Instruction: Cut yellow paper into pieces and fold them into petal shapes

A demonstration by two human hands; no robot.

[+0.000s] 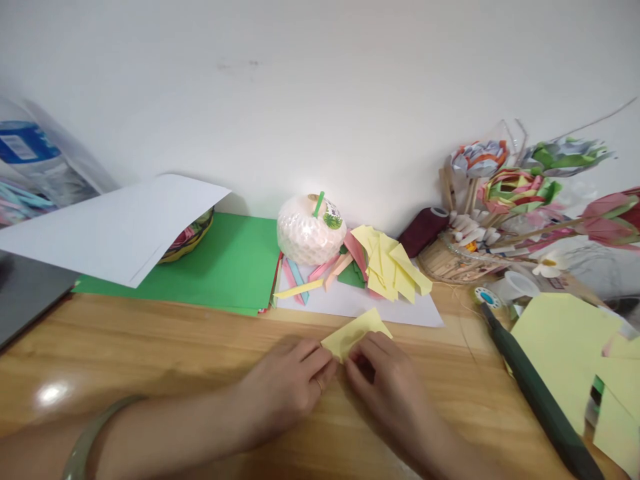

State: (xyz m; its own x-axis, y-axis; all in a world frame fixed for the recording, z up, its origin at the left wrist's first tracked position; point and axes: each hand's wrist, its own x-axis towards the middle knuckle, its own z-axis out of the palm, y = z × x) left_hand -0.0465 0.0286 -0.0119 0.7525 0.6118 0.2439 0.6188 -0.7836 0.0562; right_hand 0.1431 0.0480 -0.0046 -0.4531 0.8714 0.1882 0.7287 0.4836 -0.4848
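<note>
A small piece of yellow paper (pixel 356 331) lies on the wooden table in front of me, its near edge under my fingers. My left hand (pixel 295 373) presses its curled fingertips on the paper's left corner. On the right side, my right hand (pixel 383 370) has thumb and fingers closed on the near edge, which they partly hide. Just behind lie several folded yellow paper pieces (pixel 387 263) on a white sheet (pixel 415 315), with pink, blue and green paper strips beside them.
Behind the strips stands a fruit in white foam netting (pixel 310 233). Green paper (pixel 235 260) and a tilted white sheet (pixel 120 227) lie left. To the right are a basket (pixel 450 260) of paper flowers, a dark thread spool (pixel 425 230), a long dark tool (pixel 535 393) and yellow sheets (pixel 555 347).
</note>
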